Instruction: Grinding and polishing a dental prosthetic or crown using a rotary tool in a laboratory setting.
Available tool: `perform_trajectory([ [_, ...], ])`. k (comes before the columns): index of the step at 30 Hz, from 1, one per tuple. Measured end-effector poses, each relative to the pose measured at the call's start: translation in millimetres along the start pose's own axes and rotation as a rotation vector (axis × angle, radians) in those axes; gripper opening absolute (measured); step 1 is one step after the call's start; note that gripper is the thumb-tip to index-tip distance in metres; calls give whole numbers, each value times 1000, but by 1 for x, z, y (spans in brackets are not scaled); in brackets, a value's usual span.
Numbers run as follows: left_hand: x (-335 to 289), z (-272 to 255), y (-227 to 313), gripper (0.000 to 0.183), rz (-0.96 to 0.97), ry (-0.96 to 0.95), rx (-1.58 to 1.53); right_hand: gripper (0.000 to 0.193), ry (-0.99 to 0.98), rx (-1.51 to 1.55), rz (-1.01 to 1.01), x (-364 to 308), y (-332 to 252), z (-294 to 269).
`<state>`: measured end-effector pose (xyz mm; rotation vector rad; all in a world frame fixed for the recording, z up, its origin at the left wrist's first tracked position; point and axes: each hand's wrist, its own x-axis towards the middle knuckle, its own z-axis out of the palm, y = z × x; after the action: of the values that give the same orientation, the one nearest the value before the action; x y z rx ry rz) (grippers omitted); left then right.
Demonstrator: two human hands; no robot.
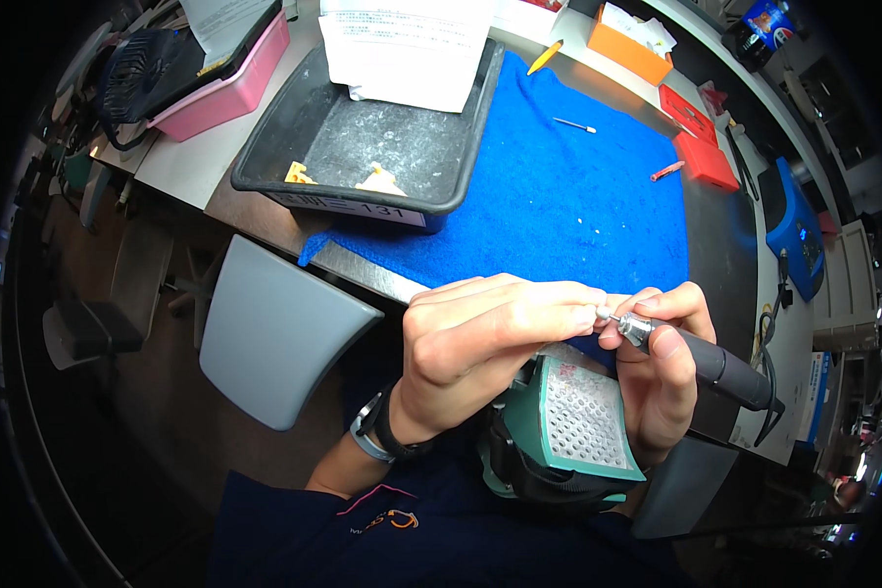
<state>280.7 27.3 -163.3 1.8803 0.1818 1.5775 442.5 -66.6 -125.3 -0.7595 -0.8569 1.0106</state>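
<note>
My right hand (671,358) is closed around a dark rotary handpiece (712,365) with a silver collet and a thin shank ending in a small pale tip (603,314). A cable leaves its rear end. My left hand (495,333) is pinched close to that tip, its fingertips meeting those of my right hand. Whatever small piece the left fingers hold is hidden behind them. Just below the hands, a teal-green holder (539,421) with a perforated pale plate (585,416) sits in front of my chest.
A black bin (265,162) holds papers (407,49) and yellow pieces (380,180). Beyond my hands lies a blue towel (578,196) with a yellow pen (546,57) and a thin white stick (574,125). Red boxes (706,162) stand right; a grey chair (274,328) is left.
</note>
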Motion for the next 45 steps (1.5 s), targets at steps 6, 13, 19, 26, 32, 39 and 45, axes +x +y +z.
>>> perform_trajectory([
  [6,-2,1,-2,29,1,4,-5,13,-20,29,3,0,1,-3],
  [13,0,1,1,29,-15,0,-26,13,-30,38,9,-1,-1,-2],
  [19,4,4,7,29,-98,33,25,14,-39,37,-6,1,1,-2],
  [26,2,3,11,30,-164,42,-59,16,-58,40,11,0,-2,-2],
  [32,0,3,10,30,-148,43,-44,16,-51,16,34,0,-2,-1],
  [39,1,3,11,30,-138,38,-15,16,-35,-4,24,-1,-3,1],
  [45,-1,3,10,30,-148,39,-26,15,-34,-4,25,-1,-2,0],
])
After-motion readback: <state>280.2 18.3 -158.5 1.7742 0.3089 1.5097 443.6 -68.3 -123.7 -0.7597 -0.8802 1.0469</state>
